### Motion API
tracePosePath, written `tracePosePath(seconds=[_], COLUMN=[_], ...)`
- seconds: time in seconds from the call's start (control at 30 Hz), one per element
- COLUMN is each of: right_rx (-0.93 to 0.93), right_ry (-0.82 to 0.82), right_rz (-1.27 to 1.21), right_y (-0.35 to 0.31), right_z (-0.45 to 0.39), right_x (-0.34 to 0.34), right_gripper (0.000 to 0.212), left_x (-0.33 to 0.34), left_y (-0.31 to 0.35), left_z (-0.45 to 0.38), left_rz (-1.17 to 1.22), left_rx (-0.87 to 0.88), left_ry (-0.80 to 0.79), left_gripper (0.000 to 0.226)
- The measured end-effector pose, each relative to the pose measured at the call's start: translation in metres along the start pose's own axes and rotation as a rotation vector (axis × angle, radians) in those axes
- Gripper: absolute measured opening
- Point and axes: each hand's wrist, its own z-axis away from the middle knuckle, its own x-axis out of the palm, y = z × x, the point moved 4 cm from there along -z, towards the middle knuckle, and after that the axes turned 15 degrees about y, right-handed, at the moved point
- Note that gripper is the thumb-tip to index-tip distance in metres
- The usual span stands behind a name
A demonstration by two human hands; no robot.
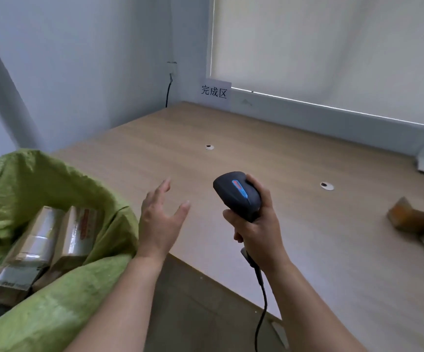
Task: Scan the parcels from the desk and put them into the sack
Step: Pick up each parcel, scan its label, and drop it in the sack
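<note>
Remaining parcels [417, 226] lie blurred at the bench's [231, 158] right edge; others already fill the green sack [61, 311]; we judge ourselves between parcels; left hand [159, 219] spread, empty; right hand [255, 229] grips the scanner [237, 194]; next, reach rightward.

Parcel-sorting office (desk [256, 153], scanner [237, 194])

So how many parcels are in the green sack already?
2 show in the green sack: one taped parcel at the left, another parcel right beside it. More may lie hidden underneath.
</note>
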Motion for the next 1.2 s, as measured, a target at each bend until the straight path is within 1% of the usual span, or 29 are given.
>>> tracePosePath(seconds=[0.3, 0.6, 0.87, 1.0, 1.2], right_rx=[-0.071, -0.079, -0.117, -0.116, -0.077], right_ry=[0.215, 0.432, 0.637, 0.738, 0.816], right_rz=[0.067, 0.125, 0.150, 0.194, 0.216], right_y=[-0.012, -0.017, -0.013, -0.005, 0.008], right_z=[0.008, 0.033, 0.053, 0.056, 0.043], right_x=[-0.198, -0.371, -0.477, -0.524, -0.580], right_gripper=[0.069, 0.073, 0.076, 0.075, 0.074], left_x=[0.131, 0.228, 0.302, 0.345, 0.422], left_y=[0.109, 0.203, 0.265, 0.290, 0.314], left_z=[0.114, 0.238, 0.306, 0.332, 0.361], left_rz=[0.057, 0.172, 0.201, 0.209, 0.157], left_rx=[0.131, 0.232, 0.389, 0.452, 0.508], left_ry=[-0.241, -0.422, -0.628, -0.702, -0.835], left_gripper=[0.064, 0.064, 0.062, 0.059, 0.061])
